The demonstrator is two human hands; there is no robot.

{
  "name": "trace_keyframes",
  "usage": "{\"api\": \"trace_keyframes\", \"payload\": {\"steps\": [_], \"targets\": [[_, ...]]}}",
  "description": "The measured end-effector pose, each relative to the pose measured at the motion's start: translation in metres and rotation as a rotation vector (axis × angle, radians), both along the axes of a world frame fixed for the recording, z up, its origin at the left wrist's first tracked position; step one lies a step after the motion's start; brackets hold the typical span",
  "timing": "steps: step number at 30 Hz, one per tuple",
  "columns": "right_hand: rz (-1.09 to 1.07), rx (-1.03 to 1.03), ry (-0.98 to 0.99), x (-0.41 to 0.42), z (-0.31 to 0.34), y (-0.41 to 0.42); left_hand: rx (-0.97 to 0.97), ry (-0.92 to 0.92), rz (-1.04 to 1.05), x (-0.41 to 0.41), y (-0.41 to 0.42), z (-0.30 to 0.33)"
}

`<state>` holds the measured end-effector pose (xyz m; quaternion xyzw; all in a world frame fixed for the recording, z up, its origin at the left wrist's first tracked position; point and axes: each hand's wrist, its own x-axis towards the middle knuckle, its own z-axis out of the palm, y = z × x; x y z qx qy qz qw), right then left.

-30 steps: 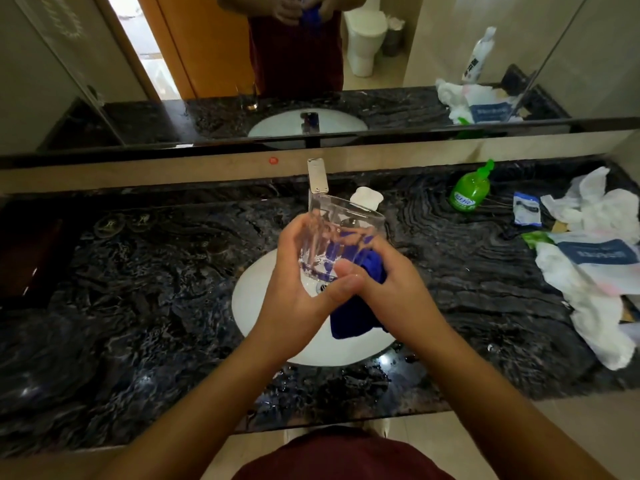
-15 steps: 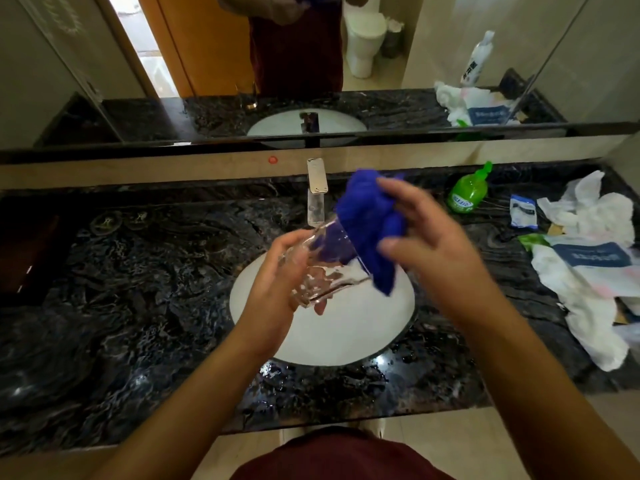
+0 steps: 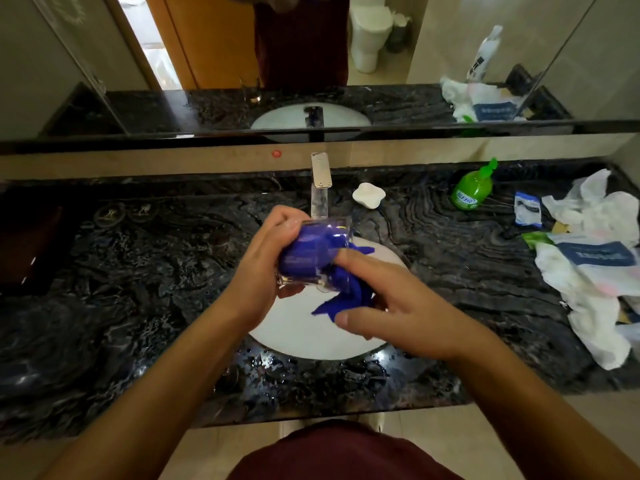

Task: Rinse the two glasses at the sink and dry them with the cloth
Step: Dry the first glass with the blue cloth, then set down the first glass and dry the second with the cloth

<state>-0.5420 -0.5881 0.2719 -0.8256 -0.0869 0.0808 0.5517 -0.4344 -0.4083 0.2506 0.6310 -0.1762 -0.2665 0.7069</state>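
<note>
My left hand (image 3: 266, 258) grips a clear glass (image 3: 313, 252) lying on its side above the white sink basin (image 3: 304, 337). A blue cloth (image 3: 349, 292) is stuffed inside the glass, and its loose end hangs out of the mouth to the right. My right hand (image 3: 391, 306) holds that cloth at the glass's opening, with fingers pushed in toward it. The second glass is seen only as a reflection in the mirror (image 3: 254, 93), standing on the counter left of the basin.
A chrome tap (image 3: 320, 183) rises behind the basin, with a white soap dish (image 3: 369, 195) beside it. On the dark marble counter (image 3: 138, 271) at the right stand a green soap bottle (image 3: 472, 188) and crumpled white bags and packets (image 3: 595, 258). Water drops lie along the basin's front edge.
The right hand has come down from above the glass and pushed the blue cloth into it. The left hand has turned the glass further onto its side.
</note>
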Motion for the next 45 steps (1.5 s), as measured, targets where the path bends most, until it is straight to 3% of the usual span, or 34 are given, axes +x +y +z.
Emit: {"api": "trace_keyframes", "payload": {"steps": [4,8,12,16,22,25,28,31,36,39,42,45], "targets": [[-0.041,0.188,0.122,0.004,0.007,-0.005,0.087,-0.055,-0.222,0.010,0.004,0.010],[-0.040,0.052,0.011,0.011,0.013,-0.011,0.051,-0.055,-0.267,0.018,0.001,0.013],[-0.103,0.036,-0.098,0.009,0.015,-0.013,0.037,-0.061,-0.215,0.024,0.002,0.010],[-0.086,0.136,-0.035,-0.001,0.014,-0.033,-0.022,-0.001,-0.069,0.032,0.014,0.002],[-0.411,0.413,0.101,0.016,-0.007,-0.038,-0.176,0.148,0.181,0.025,0.016,0.005],[-0.431,0.254,0.058,0.029,-0.003,-0.020,-0.197,0.148,0.175,0.021,0.013,0.009],[-0.295,0.081,0.028,0.037,0.001,-0.001,-0.148,0.121,0.153,0.010,0.013,0.012],[-0.260,0.066,0.035,0.045,0.001,0.013,-0.135,0.154,0.157,0.004,0.017,0.009],[-0.285,0.112,0.006,0.050,-0.002,0.033,0.098,0.067,0.214,0.011,0.038,-0.009],[-0.329,0.106,-0.035,0.051,-0.002,0.040,0.237,-0.259,0.249,0.010,0.050,-0.008],[-0.308,-0.040,-0.063,0.052,-0.003,0.044,0.386,-0.536,0.308,0.010,0.073,0.003],[-0.268,-0.321,-0.125,0.057,-0.010,0.053,0.291,-0.249,0.182,0.007,0.089,0.010]]}}
